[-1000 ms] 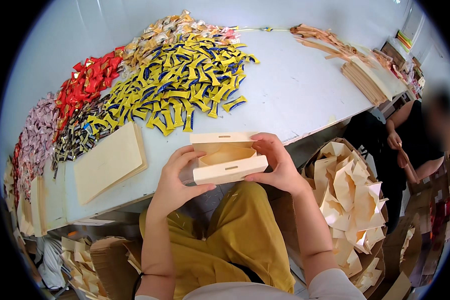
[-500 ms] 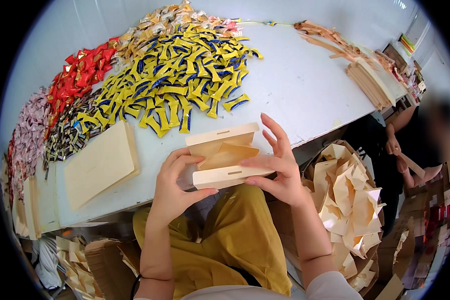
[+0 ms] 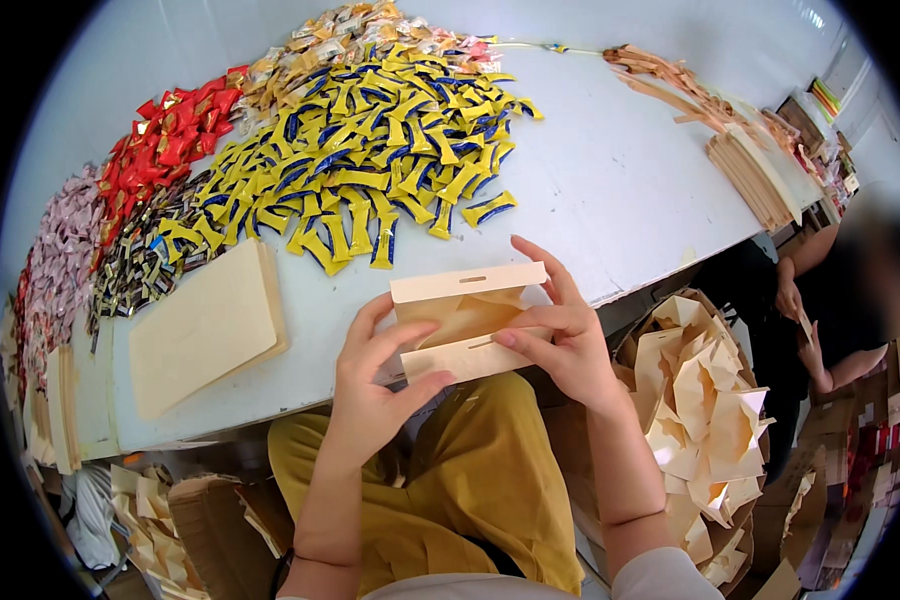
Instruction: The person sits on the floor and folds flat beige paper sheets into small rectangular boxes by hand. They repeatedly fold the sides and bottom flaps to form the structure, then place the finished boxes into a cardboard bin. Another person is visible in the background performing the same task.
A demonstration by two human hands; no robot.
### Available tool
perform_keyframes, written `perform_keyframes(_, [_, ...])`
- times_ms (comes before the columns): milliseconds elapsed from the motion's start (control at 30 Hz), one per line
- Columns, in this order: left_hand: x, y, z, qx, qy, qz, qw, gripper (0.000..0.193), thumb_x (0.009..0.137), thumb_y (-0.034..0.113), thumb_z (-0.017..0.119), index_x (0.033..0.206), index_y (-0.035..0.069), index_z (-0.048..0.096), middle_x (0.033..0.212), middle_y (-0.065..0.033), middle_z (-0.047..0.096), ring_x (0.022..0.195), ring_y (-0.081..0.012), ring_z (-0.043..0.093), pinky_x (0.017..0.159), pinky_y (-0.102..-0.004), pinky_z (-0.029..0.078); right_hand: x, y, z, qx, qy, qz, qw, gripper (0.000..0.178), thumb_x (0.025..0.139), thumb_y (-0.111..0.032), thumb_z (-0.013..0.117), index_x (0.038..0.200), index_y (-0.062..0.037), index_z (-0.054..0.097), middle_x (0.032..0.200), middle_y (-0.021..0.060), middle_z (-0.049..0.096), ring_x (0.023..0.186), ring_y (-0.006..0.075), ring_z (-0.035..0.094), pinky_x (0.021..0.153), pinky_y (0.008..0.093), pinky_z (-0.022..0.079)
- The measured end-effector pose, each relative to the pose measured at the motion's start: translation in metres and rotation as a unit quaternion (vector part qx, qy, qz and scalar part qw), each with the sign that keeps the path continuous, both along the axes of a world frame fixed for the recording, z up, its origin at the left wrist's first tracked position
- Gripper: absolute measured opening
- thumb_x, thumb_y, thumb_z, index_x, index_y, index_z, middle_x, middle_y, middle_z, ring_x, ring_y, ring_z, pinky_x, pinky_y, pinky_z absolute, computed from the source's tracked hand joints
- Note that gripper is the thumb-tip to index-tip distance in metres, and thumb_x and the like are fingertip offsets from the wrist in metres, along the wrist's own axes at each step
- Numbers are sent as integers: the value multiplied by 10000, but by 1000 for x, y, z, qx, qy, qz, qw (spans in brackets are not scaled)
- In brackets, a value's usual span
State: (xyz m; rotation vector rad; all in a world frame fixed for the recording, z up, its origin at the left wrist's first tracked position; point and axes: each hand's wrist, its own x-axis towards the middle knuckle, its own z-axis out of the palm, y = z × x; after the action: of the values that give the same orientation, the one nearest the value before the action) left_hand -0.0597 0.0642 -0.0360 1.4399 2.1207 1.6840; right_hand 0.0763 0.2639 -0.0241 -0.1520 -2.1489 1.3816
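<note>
Between my hands, above my lap at the table's edge, is a cream paper box (image 3: 478, 361) with an open top. Its long front and back flaps each have a slot. The left end is gripped by my left hand (image 3: 370, 385), thumb under the front panel and a finger reaching over the opening. On the box's other end, my right hand (image 3: 570, 345) presses the front flap with its thumb; its upper fingers extend behind the right end. Some folds inside the box are hidden by fingers.
Left of the box lies a stack of flat cream sheets (image 3: 205, 335). Behind are heaps of yellow-and-blue wrapped candies (image 3: 370, 150) and red ones (image 3: 175, 125). A carton of folded paper boxes (image 3: 705, 400) stands at right, near another person (image 3: 840, 290) holding a paper strip.
The box and both hands have shifted slightly right in the view. My right thumb has moved up onto the front flap, and the box's right end is folded in less openly.
</note>
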Motion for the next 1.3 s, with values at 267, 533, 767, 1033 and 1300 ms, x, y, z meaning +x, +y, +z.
perform_keyframes(267, [6, 9, -2, 65, -104, -27, 992, 303, 730, -24, 816, 1013, -28, 709, 1235, -129, 556, 1146, -261, 543, 1014, -366, 409, -2, 12, 0, -171, 136, 56, 974, 573, 874, 13, 689, 1407, -33, 483, 1391, 171, 559, 1299, 252, 523, 1099, 388, 388])
perform_keyframes(533, [6, 8, -3, 58, -104, -21, 993, 309, 721, -30, 821, 1010, -23, 711, 1281, -160, 569, 1206, -271, 559, 1033, -373, 434, -21, 36, 38, -89, -115, 72, 987, 238, 847, 29, 731, 1081, -10, 760, 1020, 65, 769, 909, 90, 703, 809, 220, 541])
perform_keyframes(767, [6, 11, -17, 120, -104, -22, 987, 422, 735, -67, 815, 1032, 41, 535, 1340, -216, 555, 1231, -285, 574, 1024, -398, 487, -12, 36, 28, -11, -58, 121, 991, 200, 836, 66, 709, 1008, -6, 780, 1016, 120, 766, 907, 160, 734, 786, 245, 563])
perform_keyframes(1033, [17, 14, -21, 166, -156, 18, 974, 537, 735, -79, 806, 1184, 44, 538, 1208, -159, 603, 1170, -276, 595, 981, -396, 500, -1, 32, 23, -64, -40, 192, 978, 273, 820, 41, 726, 1088, 0, 752, 1141, 140, 733, 1169, 293, 658, 1094, 426, 435])
perform_keyframes(1300, [0, 12, -11, 110, -76, -60, 989, 314, 769, -133, 723, 1052, -1, 693, 1149, -135, 618, 1143, -248, 595, 1027, -396, 458, 0, 19, -6, -20, 31, 126, 991, 183, 879, -4, 703, 1052, -26, 760, 1114, 110, 744, 1130, 261, 682, 1088, 436, 444])
